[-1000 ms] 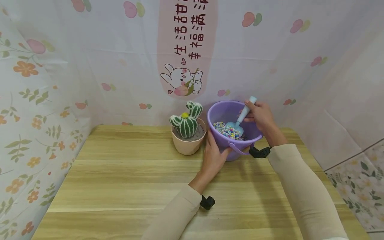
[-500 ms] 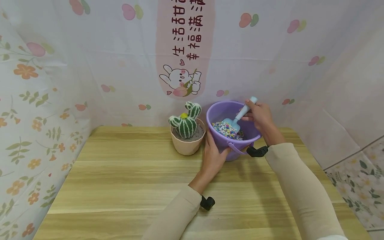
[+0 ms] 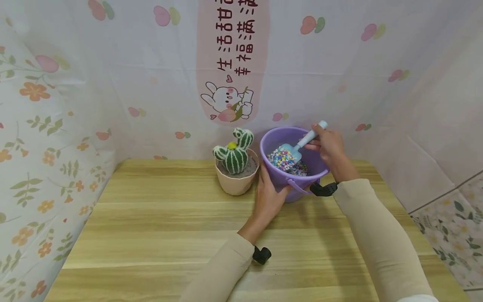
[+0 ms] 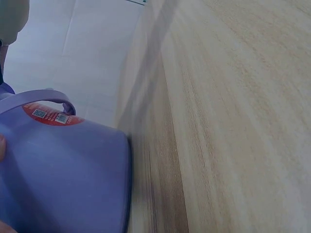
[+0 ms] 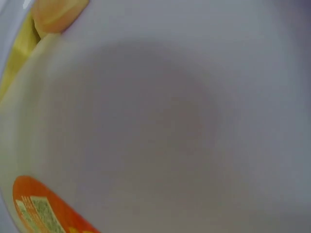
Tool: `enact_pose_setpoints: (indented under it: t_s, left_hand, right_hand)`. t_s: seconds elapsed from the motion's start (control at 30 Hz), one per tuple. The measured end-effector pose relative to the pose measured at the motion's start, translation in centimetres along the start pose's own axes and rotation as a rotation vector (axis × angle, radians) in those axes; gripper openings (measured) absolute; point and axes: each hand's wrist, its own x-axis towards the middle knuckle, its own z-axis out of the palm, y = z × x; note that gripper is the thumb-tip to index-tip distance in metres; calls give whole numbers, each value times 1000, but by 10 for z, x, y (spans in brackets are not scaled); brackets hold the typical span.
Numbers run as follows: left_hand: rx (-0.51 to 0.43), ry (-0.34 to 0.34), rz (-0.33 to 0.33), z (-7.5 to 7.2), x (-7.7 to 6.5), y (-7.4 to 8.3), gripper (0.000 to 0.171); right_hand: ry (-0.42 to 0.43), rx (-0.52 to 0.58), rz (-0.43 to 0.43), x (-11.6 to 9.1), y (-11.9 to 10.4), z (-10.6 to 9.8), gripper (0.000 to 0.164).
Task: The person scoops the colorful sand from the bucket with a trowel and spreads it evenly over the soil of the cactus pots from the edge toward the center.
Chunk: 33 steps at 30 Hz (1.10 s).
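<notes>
A purple bucket (image 3: pixel 277 178) stands upright at the back right of the table. My left hand (image 3: pixel 268 195) holds its near left side, thumb across the front and fingers along the left wall. In my right hand (image 3: pixel 329 144) I grip a light-blue scoop (image 3: pixel 307 138) by its handle, tilted with the blade down inside the bucket. Colourful small granules (image 3: pixel 282 158) are heaped on the blade, and more granules (image 3: pixel 300 169) show below it. The left wrist view shows the bucket wall (image 4: pixel 73 170) with a red label; in the right wrist view the bucket wall (image 5: pixel 155 121) fills most of the frame.
A knitted green cactus in a pink pot (image 3: pixel 237 184) stands right beside the bucket, near my left fingers. The bucket's handle (image 3: pixel 299 187) hangs down in front. A patterned cloth (image 3: pixel 166 105) closes off the back of the wooden table (image 3: pixel 158 235).
The scoop's blade, mostly bare half a second ago, now carries a heap of granules. My right hand and the scoop's handle shifted slightly right. The left hand stays on the bucket.
</notes>
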Motion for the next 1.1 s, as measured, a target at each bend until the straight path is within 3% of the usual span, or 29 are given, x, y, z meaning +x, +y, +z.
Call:
enact_pose_setpoints:
  t_s: [0.3,0.53,0.67,1.1]
  left_hand:
    - [17,20,12,-2,-1,3,109]
    - [44,28,9,-3,-2,2,106]
    - [34,33,24,-5,-3,2,104]
    - [63,-4,47,-18,-10,-3,88]
  right_hand:
    - [60,133,29,-4,-6,2,27]
    - [101,156,43,-5,-10,2,54]
    - [112,162,46,-5,-11,2,55]
    - [178,352,60,-12,-16,-1,27]
